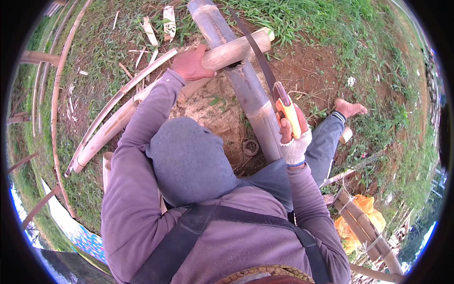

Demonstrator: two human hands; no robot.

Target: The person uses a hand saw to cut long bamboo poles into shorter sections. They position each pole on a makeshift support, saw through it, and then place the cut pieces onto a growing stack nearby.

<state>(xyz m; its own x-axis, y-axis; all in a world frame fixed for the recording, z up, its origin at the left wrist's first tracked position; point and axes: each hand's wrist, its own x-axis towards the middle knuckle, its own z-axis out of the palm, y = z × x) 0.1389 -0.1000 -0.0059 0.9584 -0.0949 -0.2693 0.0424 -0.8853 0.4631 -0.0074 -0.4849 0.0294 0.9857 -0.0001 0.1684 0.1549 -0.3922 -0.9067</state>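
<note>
bare soil point(307, 71) opens at one o'clock beside the saw point(267, 72); your right hand point(295, 142) clamps its handle point(289, 113), your left hand point(193, 64) the pale bamboo point(235, 52) at twelve, jutting past the grey bamboo point(250, 92).

A purple top point(257, 246) with long sleeves point(153, 102) is worn under wide black straps point(166, 251); the trousers point(326, 136) are grey-blue, with a striped cuff point(338, 116). The right hand point(294, 131) wears a whitish knitted glove point(297, 148), edged blue at the wrist.
</note>
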